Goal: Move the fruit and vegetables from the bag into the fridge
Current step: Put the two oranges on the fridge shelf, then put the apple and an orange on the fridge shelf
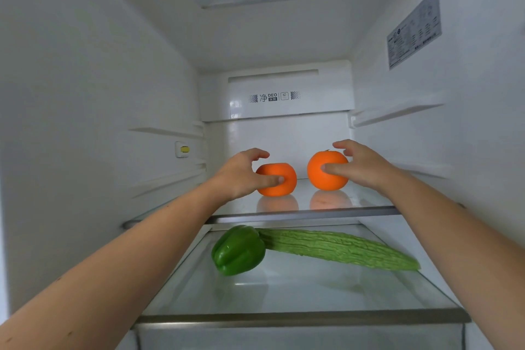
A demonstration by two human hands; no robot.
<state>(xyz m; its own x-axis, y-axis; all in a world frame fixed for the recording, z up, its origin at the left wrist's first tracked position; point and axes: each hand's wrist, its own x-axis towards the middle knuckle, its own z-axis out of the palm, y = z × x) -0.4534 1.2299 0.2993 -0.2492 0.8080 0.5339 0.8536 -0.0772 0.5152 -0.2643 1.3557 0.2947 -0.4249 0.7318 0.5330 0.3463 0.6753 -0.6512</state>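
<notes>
- Soft, even, cool-white light fills the fridge interior (93,71) — no hard shadows anywhere.
- The upper glass shelf (306,212) mirrors faint orange reflections; the lower glass shelf (298,304) carries pale glare streaks.
- Wide-angle bending — side walls bow outward, forearms stretch toward the corners.
- Edges slightly soft; the centre stays sharp.

Two oranges sat on the fridge's upper glass shelf (355,209): the left orange (279,180) and, near it, the right orange (326,170). Below that shelf, a glossy green bell pepper (238,250) lay touching a long, ridged bitter gourd (341,248) to its right.
</notes>
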